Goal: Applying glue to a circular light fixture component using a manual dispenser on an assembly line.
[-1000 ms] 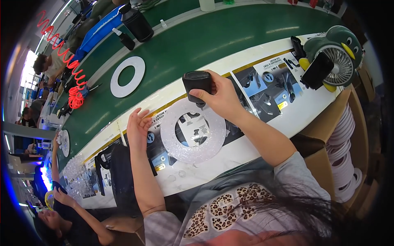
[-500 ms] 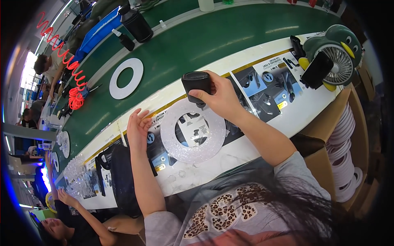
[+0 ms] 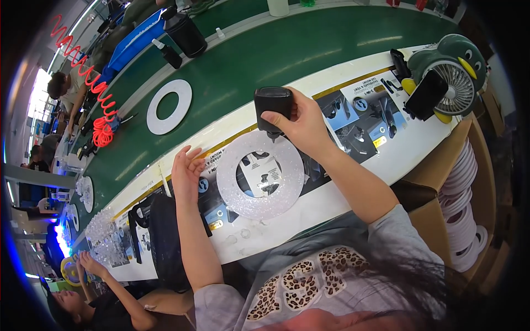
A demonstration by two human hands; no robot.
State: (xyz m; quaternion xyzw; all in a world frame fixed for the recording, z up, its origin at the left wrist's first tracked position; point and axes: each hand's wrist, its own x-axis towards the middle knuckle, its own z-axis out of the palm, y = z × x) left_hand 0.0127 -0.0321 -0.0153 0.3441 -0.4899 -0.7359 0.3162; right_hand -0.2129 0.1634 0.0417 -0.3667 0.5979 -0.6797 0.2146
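Observation:
My right hand [image 3: 309, 124] is wrapped round a black squeeze bottle [image 3: 273, 110], held upside down with its narrow nozzle pointing down. The nozzle tip is over the far edge of a glittery whitish ring [image 3: 260, 208]; whether it touches the ring I cannot tell. That flat ring lies on the white bench, on top of printed sheets. Just left of the ring, my left hand [image 3: 187, 174] is open, fingers loosely bent and apart, holding nothing.
Beyond the bench runs a green belt [image 3: 248, 69] carrying another white ring [image 3: 185, 102]. Black bottles [image 3: 185, 36] stand past it. At right are a fan [image 3: 455, 91], a black phone [image 3: 428, 94] and a carton of rings [image 3: 461, 182]. Clear plastic pieces [image 3: 105, 240] and a co-worker's hands [image 3: 91, 265] are left.
My right hand has shifted the bottle a little to the right and away from me along the ring's far edge. My left hand has barely moved. The co-worker's hands have moved.

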